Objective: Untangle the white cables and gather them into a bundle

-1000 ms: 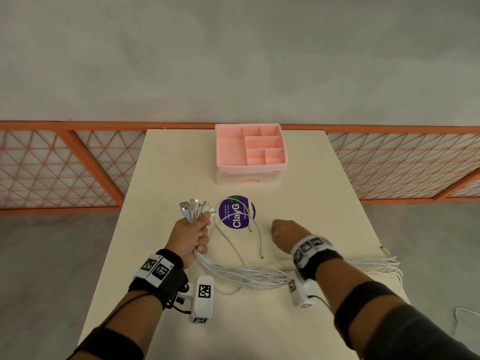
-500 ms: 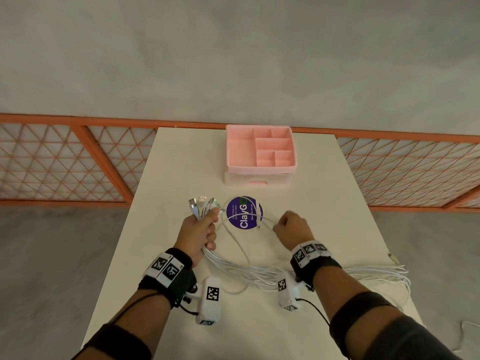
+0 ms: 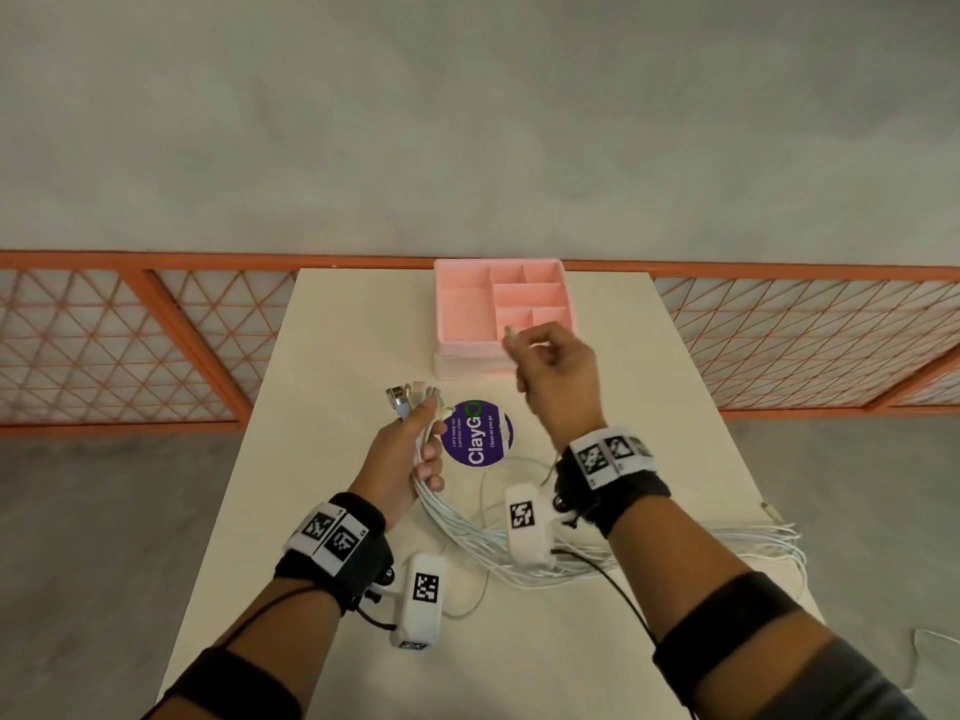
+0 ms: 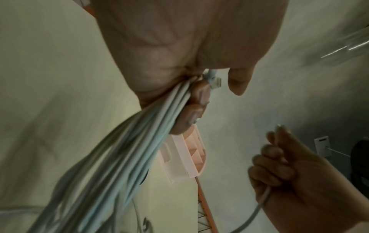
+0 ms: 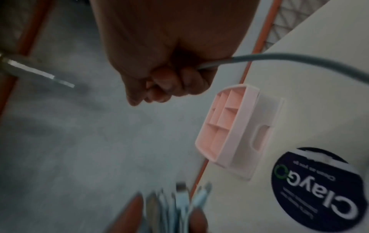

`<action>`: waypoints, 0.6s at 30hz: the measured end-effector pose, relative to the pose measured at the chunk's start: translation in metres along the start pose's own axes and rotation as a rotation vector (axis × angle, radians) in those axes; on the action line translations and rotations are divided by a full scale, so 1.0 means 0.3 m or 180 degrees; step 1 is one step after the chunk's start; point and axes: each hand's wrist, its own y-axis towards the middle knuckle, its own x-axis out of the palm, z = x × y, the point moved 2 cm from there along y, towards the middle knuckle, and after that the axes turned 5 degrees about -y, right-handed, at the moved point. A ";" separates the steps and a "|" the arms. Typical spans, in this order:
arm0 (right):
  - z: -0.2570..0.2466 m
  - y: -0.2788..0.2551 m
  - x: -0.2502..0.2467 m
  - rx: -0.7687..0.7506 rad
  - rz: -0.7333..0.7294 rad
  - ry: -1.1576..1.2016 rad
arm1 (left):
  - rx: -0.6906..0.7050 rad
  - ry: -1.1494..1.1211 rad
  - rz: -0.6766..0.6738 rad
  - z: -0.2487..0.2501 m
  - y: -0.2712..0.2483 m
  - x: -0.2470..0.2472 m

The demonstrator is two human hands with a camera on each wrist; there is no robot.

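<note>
My left hand (image 3: pixel 415 449) grips a bunch of white cables (image 3: pixel 467 532) just below their plugs (image 3: pixel 413 397), which fan out above the fist. The cables trail from the fist (image 4: pixel 191 88) across the table to the right edge (image 3: pixel 769 537). My right hand (image 3: pixel 550 366) is raised over the table and holds a single white cable (image 5: pixel 279 58) near its end, with the plug (image 3: pixel 510 332) sticking out past the fingers. That cable (image 4: pixel 257 209) hangs down from the fist toward the table.
A pink compartment organiser (image 3: pixel 467 309) stands at the far middle of the white table (image 3: pixel 337 330), just behind my right hand. A round purple sticker (image 3: pixel 480 433) lies between the hands. Orange mesh railing (image 3: pixel 130 345) runs beyond the table.
My right hand has taken one cable end from the table near the sticker and lifted it up and away toward the organiser. The left hand holds the bunch in the same place.
</note>
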 end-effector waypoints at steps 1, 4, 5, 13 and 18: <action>0.019 -0.012 0.037 -0.0017 -0.0192 -0.0215 | -0.0049 -0.0024 -0.0051 0.001 -0.004 0.008; 0.069 -0.054 0.136 0.0055 -0.0719 -0.0698 | -0.0037 0.0022 -0.0156 -0.001 -0.009 0.021; 0.080 -0.067 0.160 0.0107 -0.0857 -0.0811 | 0.0006 0.0023 -0.0191 -0.002 -0.009 0.022; 0.077 -0.121 0.213 0.0114 -0.0878 -0.1078 | 0.0279 -0.0027 -0.0179 -0.009 -0.014 0.016; 0.078 -0.133 0.214 0.0146 -0.0902 -0.0962 | 0.0373 0.0077 -0.0073 -0.022 -0.007 0.009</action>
